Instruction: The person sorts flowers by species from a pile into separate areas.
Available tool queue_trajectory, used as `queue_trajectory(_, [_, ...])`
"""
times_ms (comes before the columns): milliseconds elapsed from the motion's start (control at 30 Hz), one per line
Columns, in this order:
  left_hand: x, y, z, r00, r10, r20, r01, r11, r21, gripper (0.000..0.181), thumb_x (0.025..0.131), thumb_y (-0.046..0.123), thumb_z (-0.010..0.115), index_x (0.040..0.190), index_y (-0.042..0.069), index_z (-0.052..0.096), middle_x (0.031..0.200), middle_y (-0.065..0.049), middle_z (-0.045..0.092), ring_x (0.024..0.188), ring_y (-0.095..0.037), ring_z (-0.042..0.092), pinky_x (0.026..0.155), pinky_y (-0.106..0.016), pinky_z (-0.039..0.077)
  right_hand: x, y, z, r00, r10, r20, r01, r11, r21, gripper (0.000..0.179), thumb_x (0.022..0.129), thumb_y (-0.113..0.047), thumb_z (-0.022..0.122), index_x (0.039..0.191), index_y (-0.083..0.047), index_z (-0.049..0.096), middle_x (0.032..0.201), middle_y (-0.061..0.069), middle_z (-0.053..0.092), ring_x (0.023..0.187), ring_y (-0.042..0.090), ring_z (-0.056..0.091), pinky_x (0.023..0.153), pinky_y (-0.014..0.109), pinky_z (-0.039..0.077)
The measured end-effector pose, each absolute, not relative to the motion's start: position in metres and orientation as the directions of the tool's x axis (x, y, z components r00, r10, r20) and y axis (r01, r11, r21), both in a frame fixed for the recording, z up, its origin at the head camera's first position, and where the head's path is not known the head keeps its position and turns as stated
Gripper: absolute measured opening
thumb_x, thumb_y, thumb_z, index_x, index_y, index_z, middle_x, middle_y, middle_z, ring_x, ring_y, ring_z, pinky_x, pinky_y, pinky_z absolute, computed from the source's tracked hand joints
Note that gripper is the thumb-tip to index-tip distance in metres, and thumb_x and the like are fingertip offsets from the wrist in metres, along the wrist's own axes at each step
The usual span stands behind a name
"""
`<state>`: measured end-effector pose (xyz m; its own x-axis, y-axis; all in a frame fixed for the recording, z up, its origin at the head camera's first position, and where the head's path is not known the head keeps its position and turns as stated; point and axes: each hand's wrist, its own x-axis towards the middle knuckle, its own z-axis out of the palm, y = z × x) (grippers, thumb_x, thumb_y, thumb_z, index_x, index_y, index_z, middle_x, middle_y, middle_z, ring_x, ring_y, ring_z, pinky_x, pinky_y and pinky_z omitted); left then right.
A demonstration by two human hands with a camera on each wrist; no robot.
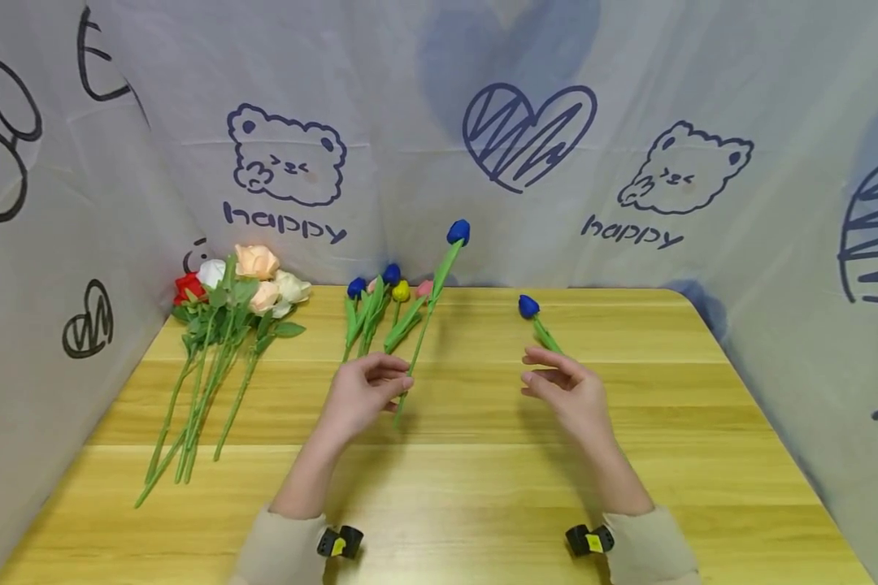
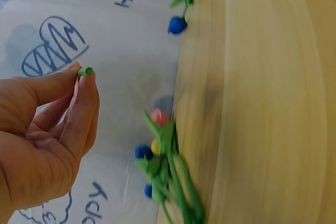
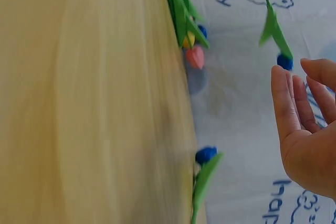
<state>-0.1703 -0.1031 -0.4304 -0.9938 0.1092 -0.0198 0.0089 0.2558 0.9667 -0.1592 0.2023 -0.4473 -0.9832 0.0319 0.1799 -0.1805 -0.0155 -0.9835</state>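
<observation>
A blue artificial tulip [image 1: 458,232] stands up, slightly tilted, with my left hand [image 1: 362,392] pinching its green stem between thumb and fingers. The cut end of that stem [image 2: 86,71] pokes out of the fingertips in the left wrist view. My right hand [image 1: 567,392] is raised above the table, fingers loosely bent and apart, holding nothing. Just beyond it lies another blue tulip [image 1: 529,307], its lower stem hidden by the hand in the head view. Behind the left hand is a group of tulips with blue, yellow [image 1: 401,291] and pink [image 1: 424,289] heads.
At the left of the wooden table [image 1: 468,504] lie several artificial roses [image 1: 258,262], red, white, cream and peach, with long stems spread toward the front. A pale cloth [image 1: 410,179] with drawn bears and hearts closes off the back and both sides.
</observation>
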Motion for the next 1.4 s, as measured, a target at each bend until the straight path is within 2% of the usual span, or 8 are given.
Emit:
queue_trajectory(100, [-0.172,-0.118,-0.433,-0.996,0.082,-0.029,-0.003,0.310,0.951,0.021,0.097,0.007,0.074,0.117,0.001,0.073,0.102,-0.012,0.074,0.093,-0.033,0.073,0.073,-0.045,0.065,-0.156,0.217,-0.450,-0.987,0.051,0.155,-0.154,0.029,-0.988,0.039,0.094,0.003,0.074,0.132,0.007,0.066,0.117,0.004,0.073,0.097,0.013,0.072,0.082,0.036,0.064])
queue_trajectory(300, [-0.177,-0.151,-0.438,-0.998,0.057,-0.037,-0.011,0.407,0.913,0.024,0.099,0.010,0.072,0.120,-0.002,0.071,0.104,-0.013,0.074,0.092,-0.034,0.072,0.072,-0.043,0.064,-0.150,0.252,-0.453,-0.993,0.048,0.107,-0.098,0.164,-0.982,0.040,0.097,-0.008,0.074,0.133,0.006,0.065,0.119,-0.003,0.072,0.097,0.011,0.072,0.083,0.038,0.064])
queue_trajectory(400, [-0.180,-0.164,-0.441,-0.997,0.063,-0.048,-0.014,0.457,0.889,0.024,0.100,0.010,0.071,0.120,-0.004,0.070,0.104,-0.015,0.074,0.089,-0.034,0.072,0.072,-0.042,0.064,-0.148,0.273,-0.455,-0.999,0.006,0.048,-0.044,0.311,-0.949,0.044,0.100,-0.015,0.072,0.140,0.002,0.062,0.129,0.008,0.068,0.100,0.018,0.072,0.084,0.038,0.064])
queue_trajectory(533, [-0.184,-0.175,-0.444,-0.994,0.079,-0.072,-0.022,0.509,0.860,0.024,0.100,0.008,0.071,0.119,-0.005,0.070,0.103,-0.015,0.073,0.080,-0.028,0.071,0.069,-0.041,0.064,-0.148,0.296,-0.458,-0.999,-0.046,-0.027,0.001,0.504,-0.864,0.044,0.101,-0.019,0.070,0.141,-0.002,0.062,0.133,0.024,0.064,0.101,0.027,0.071,0.079,0.035,0.064])
queue_trajectory(667, [-0.190,-0.182,-0.450,-0.988,0.111,-0.108,-0.041,0.485,0.873,0.023,0.100,0.006,0.070,0.120,-0.006,0.070,0.101,-0.015,0.074,0.079,-0.024,0.071,0.068,-0.038,0.063,-0.151,0.306,-0.462,-0.996,-0.086,-0.035,-0.026,0.617,-0.786,0.039,0.098,-0.016,0.074,0.134,-0.002,0.068,0.124,0.022,0.070,0.101,0.028,0.071,0.073,0.030,0.063])
queue_trajectory(967, [-0.196,-0.191,-0.468,-0.964,0.152,-0.219,-0.143,0.396,0.907,0.027,0.100,0.006,0.070,0.124,-0.006,0.069,0.105,-0.014,0.072,0.089,-0.021,0.071,0.074,-0.035,0.064,-0.164,0.315,-0.470,-0.988,-0.152,-0.005,-0.102,0.685,-0.721,0.029,0.092,-0.004,0.078,0.121,-0.002,0.076,0.117,0.021,0.073,0.090,0.025,0.073,0.067,0.028,0.062])
queue_trajectory(1200, [-0.199,-0.193,-0.472,-0.956,0.153,-0.250,-0.177,0.380,0.908,0.028,0.100,0.009,0.071,0.125,-0.004,0.069,0.108,-0.014,0.071,0.090,-0.020,0.069,0.075,-0.035,0.064,-0.168,0.318,-0.474,-0.989,-0.145,-0.004,-0.109,0.758,-0.643,0.027,0.092,-0.008,0.078,0.119,-0.009,0.078,0.122,0.016,0.072,0.095,0.026,0.070,0.074,0.035,0.059])
queue_trajectory(1400, [-0.199,-0.194,-0.472,-0.951,0.158,-0.265,-0.191,0.373,0.908,0.028,0.100,0.009,0.071,0.125,-0.004,0.069,0.108,-0.013,0.070,0.088,-0.019,0.068,0.074,-0.034,0.063,-0.171,0.318,-0.475,-0.989,-0.149,-0.008,-0.112,0.774,-0.623,0.025,0.092,-0.006,0.077,0.117,-0.010,0.079,0.122,0.018,0.070,0.094,0.024,0.067,0.071,0.034,0.056])
